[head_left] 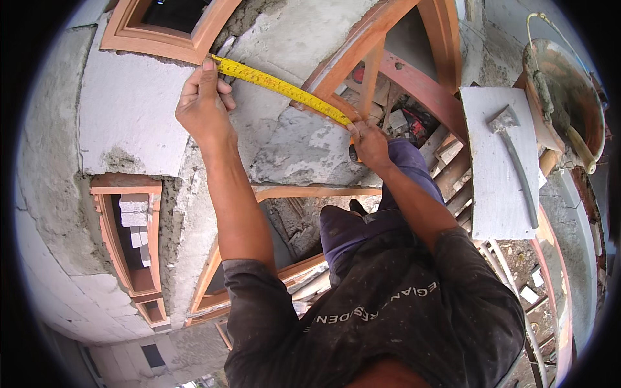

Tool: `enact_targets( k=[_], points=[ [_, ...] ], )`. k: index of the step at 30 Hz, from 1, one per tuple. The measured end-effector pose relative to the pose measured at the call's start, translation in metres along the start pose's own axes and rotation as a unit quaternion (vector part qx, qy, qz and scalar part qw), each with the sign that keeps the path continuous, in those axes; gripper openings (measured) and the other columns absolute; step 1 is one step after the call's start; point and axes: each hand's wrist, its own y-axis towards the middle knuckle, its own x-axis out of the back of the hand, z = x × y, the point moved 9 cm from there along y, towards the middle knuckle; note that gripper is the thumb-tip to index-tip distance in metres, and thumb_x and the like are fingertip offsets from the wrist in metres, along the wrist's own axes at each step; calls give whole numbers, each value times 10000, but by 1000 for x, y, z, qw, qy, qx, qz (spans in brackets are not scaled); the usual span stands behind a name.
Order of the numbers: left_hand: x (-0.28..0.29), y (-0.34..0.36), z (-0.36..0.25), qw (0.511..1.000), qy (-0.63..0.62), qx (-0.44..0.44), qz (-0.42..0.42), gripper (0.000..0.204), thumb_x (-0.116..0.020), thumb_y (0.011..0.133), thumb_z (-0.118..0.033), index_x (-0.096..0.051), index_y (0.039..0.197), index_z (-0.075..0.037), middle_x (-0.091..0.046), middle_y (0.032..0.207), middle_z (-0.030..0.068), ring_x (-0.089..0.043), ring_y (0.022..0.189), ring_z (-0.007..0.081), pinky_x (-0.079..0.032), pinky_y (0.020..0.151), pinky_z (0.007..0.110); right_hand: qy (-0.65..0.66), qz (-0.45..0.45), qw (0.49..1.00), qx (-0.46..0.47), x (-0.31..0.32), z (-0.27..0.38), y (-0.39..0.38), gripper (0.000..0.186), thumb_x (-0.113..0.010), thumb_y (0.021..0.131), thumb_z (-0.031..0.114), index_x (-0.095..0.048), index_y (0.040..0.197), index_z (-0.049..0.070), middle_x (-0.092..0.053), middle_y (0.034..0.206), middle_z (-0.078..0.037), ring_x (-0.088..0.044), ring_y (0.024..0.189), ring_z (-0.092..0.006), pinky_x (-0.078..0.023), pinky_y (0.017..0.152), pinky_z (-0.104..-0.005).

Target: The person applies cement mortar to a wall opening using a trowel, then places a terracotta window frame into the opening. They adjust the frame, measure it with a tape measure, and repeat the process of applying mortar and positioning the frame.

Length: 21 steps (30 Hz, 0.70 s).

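My left hand (204,103) pinches the end of a yellow tape measure (278,85) at the lower right corner of a small wooden window frame (152,52) at the upper left. The blade runs down to the right across the plastered block wall (272,39). My right hand (372,145) grips the tape's orange and black case (354,151), beside the lower edge of an arched wooden frame (343,52). The tape's hook end is mostly hidden by my fingers.
At the right, a white board (501,168) carries a metal tool (514,152), next to a mortar bucket (559,77). A narrow wooden window frame (152,233) is at the left. Below me are planks and poles (501,265), rubble and further wooden frames.
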Motion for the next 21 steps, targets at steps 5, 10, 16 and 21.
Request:
enact_targets(
  k=[5, 10, 16, 21],
  points=[
    [0, 1, -1, 1000, 1, -13, 12, 196, -648, 882, -149, -642, 904, 45, -549, 570, 32, -411, 423, 67, -308, 387, 191, -2, -32, 999, 11, 0, 5, -5, 265, -517, 937, 294, -618, 940, 48, -550, 851, -179, -575, 794, -379, -465, 709, -460],
    [-1, -1, -1, 1000, 5, -13, 9, 195, -643, 886, -149, -642, 907, 45, -550, 572, 32, -409, 425, 67, -306, 389, 189, 11, -19, 1000, -2, 1, 5, -6, 275, -518, 936, 301, -615, 937, 43, -551, 866, -179, -576, 790, -379, -466, 704, -461],
    [3, -3, 4, 1000, 0, 6, 8, 203, -657, 878, -175, -650, 902, 27, -542, 579, 27, -419, 438, 73, -307, 403, 190, -31, 23, 999, -23, -7, -2, -9, 271, -508, 937, 324, -617, 956, 77, -560, 920, -142, -590, 868, -344, -475, 754, -449],
    [3, -2, 0, 1000, 1, 24, 3, 228, -660, 874, -188, -650, 919, 36, -527, 565, 15, -409, 425, 65, -311, 387, 187, 26, -2, 1000, -5, -1, 10, -7, 278, -514, 940, 299, -597, 917, 34, -527, 870, -168, -561, 828, -371, -457, 697, -455]
  ],
)
